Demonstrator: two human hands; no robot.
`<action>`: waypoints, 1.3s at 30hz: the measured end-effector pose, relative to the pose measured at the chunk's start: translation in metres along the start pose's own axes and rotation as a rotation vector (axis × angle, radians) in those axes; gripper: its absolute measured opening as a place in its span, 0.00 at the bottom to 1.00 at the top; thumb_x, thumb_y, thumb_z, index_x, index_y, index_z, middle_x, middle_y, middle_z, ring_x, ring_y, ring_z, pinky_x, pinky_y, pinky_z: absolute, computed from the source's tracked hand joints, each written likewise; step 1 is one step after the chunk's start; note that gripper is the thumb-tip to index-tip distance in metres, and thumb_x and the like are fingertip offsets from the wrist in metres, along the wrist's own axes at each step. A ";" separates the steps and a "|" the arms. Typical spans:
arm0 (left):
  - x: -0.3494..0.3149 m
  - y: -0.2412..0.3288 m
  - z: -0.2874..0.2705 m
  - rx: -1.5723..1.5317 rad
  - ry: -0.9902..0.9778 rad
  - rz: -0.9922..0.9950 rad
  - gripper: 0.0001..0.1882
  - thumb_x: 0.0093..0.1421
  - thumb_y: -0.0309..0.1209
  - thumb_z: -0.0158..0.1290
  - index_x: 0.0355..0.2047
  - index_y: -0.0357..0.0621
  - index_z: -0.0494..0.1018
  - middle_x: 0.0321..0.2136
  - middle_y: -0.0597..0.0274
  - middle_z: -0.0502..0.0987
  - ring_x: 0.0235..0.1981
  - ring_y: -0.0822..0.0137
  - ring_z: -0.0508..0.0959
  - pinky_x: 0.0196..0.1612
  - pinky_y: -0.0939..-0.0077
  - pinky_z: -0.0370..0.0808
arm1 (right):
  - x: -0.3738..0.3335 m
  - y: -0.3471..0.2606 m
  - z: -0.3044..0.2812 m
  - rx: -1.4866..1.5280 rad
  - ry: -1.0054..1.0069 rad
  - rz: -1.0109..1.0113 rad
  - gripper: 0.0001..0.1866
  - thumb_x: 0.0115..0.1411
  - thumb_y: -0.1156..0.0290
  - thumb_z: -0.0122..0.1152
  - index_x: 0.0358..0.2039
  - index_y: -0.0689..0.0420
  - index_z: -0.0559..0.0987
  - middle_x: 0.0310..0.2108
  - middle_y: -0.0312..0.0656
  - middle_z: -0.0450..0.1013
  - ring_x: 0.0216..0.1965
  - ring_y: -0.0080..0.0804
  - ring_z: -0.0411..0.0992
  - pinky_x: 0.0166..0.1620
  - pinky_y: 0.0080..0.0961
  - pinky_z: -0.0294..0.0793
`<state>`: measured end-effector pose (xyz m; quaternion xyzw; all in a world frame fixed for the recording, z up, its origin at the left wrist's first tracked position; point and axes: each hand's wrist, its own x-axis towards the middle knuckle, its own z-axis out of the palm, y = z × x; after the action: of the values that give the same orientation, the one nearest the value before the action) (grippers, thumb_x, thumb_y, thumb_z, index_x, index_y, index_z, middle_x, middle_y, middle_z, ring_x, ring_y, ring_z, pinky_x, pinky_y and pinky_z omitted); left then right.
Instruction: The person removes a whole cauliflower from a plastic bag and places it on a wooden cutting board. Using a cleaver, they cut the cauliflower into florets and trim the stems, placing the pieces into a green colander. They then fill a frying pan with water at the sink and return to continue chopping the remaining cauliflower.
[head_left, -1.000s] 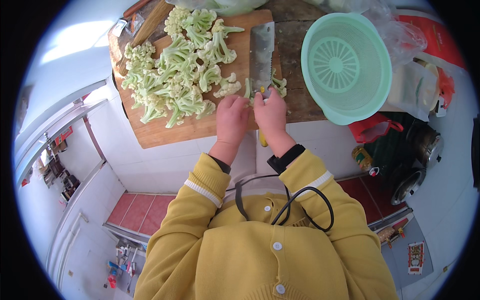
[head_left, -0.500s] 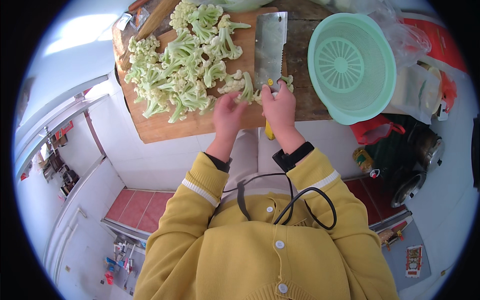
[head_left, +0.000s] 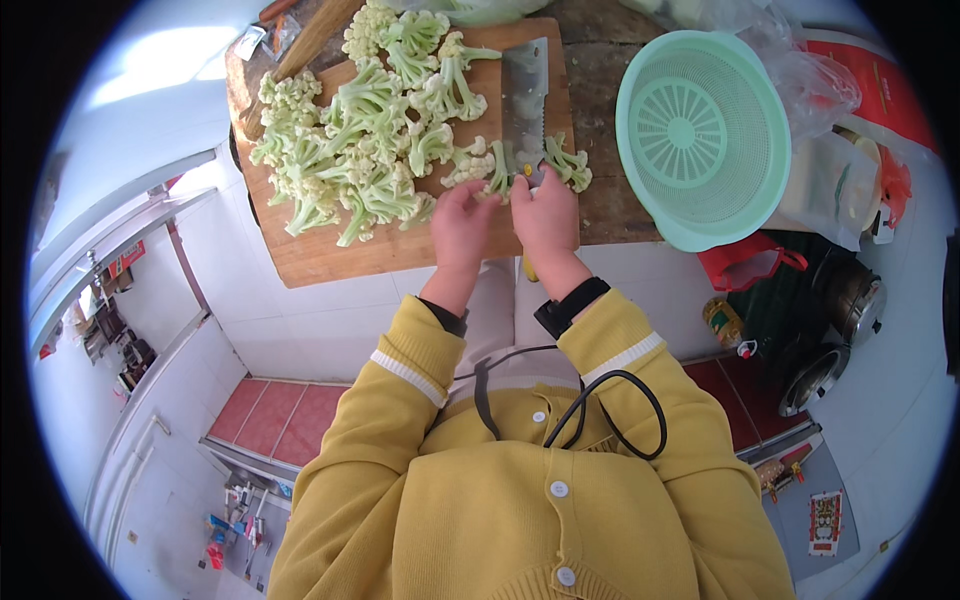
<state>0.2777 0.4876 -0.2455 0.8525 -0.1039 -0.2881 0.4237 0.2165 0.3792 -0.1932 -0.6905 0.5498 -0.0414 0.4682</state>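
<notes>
My right hand (head_left: 547, 218) is wrapped round the handle of a cleaver (head_left: 524, 95), whose broad blade points away over the cutting board (head_left: 330, 262). Part of the yellow handle shows below that hand. Close to the blade's left side, the curled fingers of my left hand (head_left: 462, 222) hold a pale green cauliflower floret (head_left: 497, 172) against the board. Another floret piece (head_left: 568, 163) lies just right of the blade. A large heap of cauliflower florets (head_left: 365, 135) covers the left and middle of the board. Where the blade's heel meets the floret is partly hidden by my fingers.
A mint-green plastic colander (head_left: 705, 222) stands right of the board on the dark wooden table (head_left: 600, 120). Clear plastic bags (head_left: 820, 80) and red packaging (head_left: 875, 85) lie beyond it. A wooden stick (head_left: 318, 38) rests at the far left.
The cleaver has moved left and its blade has turned more edge-on. The floret piece right of the blade is now more exposed. My right hand has shifted left, closer to my left hand.
</notes>
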 end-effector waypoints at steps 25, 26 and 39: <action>0.000 0.024 -0.002 0.160 0.047 0.139 0.15 0.49 0.28 0.68 0.38 0.41 0.80 0.33 0.61 0.70 0.27 0.70 0.73 0.35 0.77 0.74 | -0.009 0.012 0.004 0.232 -0.009 0.052 0.13 0.62 0.68 0.56 0.41 0.65 0.72 0.21 0.40 0.72 0.13 0.28 0.69 0.18 0.25 0.69; 0.000 0.024 -0.002 0.167 0.047 0.147 0.15 0.49 0.28 0.68 0.37 0.41 0.80 0.32 0.61 0.70 0.27 0.70 0.73 0.35 0.77 0.75 | -0.009 0.011 0.004 0.186 -0.003 0.068 0.13 0.62 0.68 0.56 0.41 0.65 0.72 0.21 0.40 0.72 0.13 0.28 0.69 0.18 0.25 0.69; 0.001 0.020 -0.002 0.200 0.024 0.229 0.12 0.51 0.26 0.65 0.37 0.42 0.79 0.34 0.60 0.70 0.27 0.69 0.75 0.34 0.76 0.75 | 0.005 -0.012 0.012 0.013 0.051 -0.026 0.18 0.61 0.64 0.56 0.44 0.67 0.74 0.32 0.56 0.77 0.35 0.52 0.77 0.39 0.39 0.75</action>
<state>0.2811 0.4766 -0.2296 0.8764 -0.2235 -0.2158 0.3679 0.2339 0.3824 -0.1937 -0.6934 0.5522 -0.0687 0.4578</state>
